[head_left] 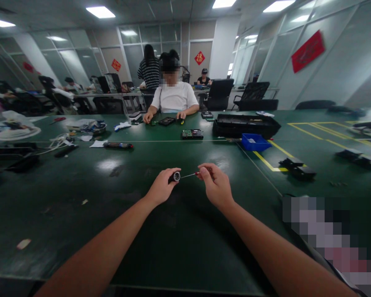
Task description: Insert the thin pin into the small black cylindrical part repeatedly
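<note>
One thin, silvery, red-handled tool (191, 175)

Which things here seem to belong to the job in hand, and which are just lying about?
Seemingly in use:
Black cylindrical piece, in the left hand
Thin red-handled tool, in the right hand

Apparently just lying about:
Blue bin
Long black tray
Dark pen-shaped item

The hands (218, 185) are bare, as are both forearms (111, 239), down to the view's edge.
</note>
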`<state>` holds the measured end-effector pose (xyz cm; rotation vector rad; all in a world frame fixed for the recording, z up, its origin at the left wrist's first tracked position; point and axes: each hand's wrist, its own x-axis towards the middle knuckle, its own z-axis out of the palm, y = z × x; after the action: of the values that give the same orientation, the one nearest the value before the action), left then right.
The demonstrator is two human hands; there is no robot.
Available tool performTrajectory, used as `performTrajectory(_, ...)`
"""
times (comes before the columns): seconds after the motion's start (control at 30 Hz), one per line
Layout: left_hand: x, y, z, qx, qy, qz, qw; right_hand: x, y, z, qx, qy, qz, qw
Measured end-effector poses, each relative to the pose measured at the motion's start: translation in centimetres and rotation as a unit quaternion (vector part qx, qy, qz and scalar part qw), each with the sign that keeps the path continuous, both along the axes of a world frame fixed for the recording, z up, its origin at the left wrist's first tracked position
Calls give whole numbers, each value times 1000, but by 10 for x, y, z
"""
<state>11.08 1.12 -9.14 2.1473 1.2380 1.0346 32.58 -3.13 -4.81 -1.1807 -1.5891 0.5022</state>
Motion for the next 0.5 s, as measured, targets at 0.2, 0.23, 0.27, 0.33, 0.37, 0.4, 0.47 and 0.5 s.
performTrajectory(0.2, 1, -2, 2, -5, -4, -1, 1000, -2, 3, -5, -16, 15, 27, 999)
performTrajectory(0.23, 2, -3, 3, -5, -5, -5, 1000, -2, 4, -6, -21, 8, 29, 999)
performTrajectory(0.27, 2, -3, 3, -6, -6, -8, 1000, -2, 5, -6, -24, 5, 30, 999)
performTrajectory(0.33, 2, -4, 3, -10, -6, -10, 1000, -2, 6, -7, -24, 9, 26, 999)
performTrajectory(0.37, 2, -4, 3, -13, -5, -10, 1000, -2, 6, -7, -22, 13, 22, 999)
performTrajectory(0.4, 2, -4, 3, -15, -3, -9, 1000, -2, 7, -6, -21, 17, 19, 999)
performTrajectory(0.47, 1, -4, 3, -19, 1, -9, 1000, -1, 7, -5, -23, 16, 17, 999)
performTrajectory(0.5, 1, -3, 3, -20, 3, -9, 1000, -1, 7, -4, -27, 12, 19, 999)
